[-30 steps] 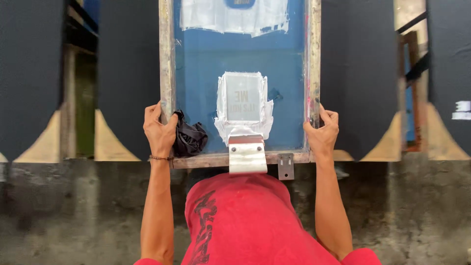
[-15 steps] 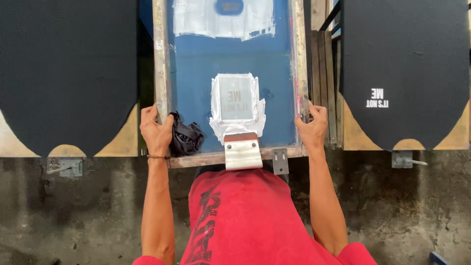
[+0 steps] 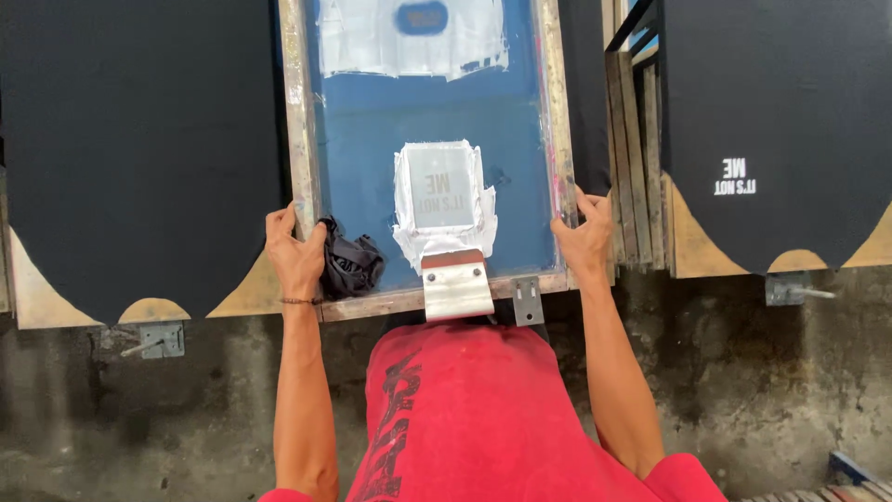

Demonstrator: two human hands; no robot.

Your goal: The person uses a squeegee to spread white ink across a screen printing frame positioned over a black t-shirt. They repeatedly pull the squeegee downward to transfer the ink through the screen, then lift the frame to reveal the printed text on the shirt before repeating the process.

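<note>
Gripping a wooden-framed printing screen point(image 3: 307, 139) at its two long rails, both hands are shown from above. The left hand point(image 3: 295, 256) is closed around the left rail, just beside a crumpled black rag point(image 3: 351, 265) lying inside the frame. The right hand point(image 3: 583, 240) is clamped on the right rail. The screen's blue mesh point(image 3: 437, 102) carries a white-taped rectangular stencil patch point(image 3: 443, 197) near its lower middle and a larger white-taped area point(image 3: 413, 37) at the top. A metal bracket point(image 3: 455, 286) is fixed at the lower rail. A black pallet point(image 3: 139, 139) is seen to the left; another black pallet point(image 3: 790, 121), bearing a small white printed label point(image 3: 734, 177), lies to the right, well apart.
</note>
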